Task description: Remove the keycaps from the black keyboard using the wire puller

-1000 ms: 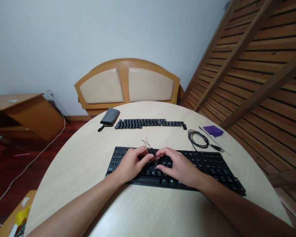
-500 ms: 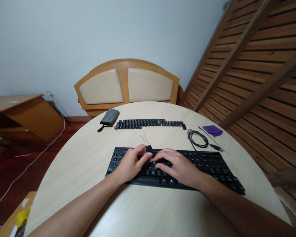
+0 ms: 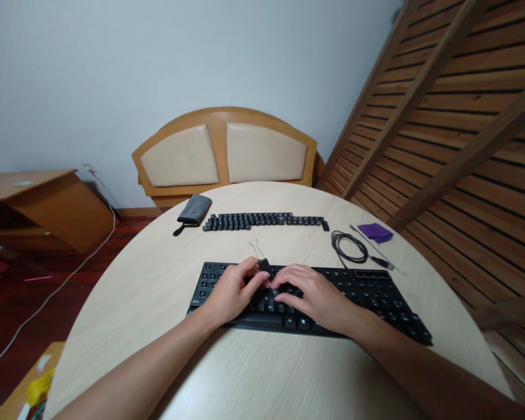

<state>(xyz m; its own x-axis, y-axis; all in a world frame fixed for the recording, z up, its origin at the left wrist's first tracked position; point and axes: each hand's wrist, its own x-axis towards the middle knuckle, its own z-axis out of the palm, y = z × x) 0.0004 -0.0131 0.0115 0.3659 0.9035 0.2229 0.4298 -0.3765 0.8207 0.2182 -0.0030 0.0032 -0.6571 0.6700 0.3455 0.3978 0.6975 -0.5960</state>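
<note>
A black keyboard [image 3: 254, 319] lies before me, many of its key positions stripped of caps on the left and right. My left hand [image 3: 231, 291] pinches a keycap puller [image 3: 263, 266] over the middle of the board; its black body shows between the fingers and two thin wires point away from me. Close beside it, my right hand [image 3: 312, 291] rests over the keys with bent fingers, index and thumb tips drawn near each other at a key below the puller. Whatever sits between those tips is too small to make out.
Removed keycaps [image 3: 249, 220] stand in rows behind the keyboard. A grey pouch [image 3: 195, 209] lies at the back left. To the right are a coiled black cable [image 3: 347, 248], a thin metal rod [image 3: 378, 248] and a purple cloth [image 3: 376, 232] on the round table [image 3: 126, 280].
The hands and puller hold almost the same place, with only slight finger movement. The whole view has shifted very slightly.
</note>
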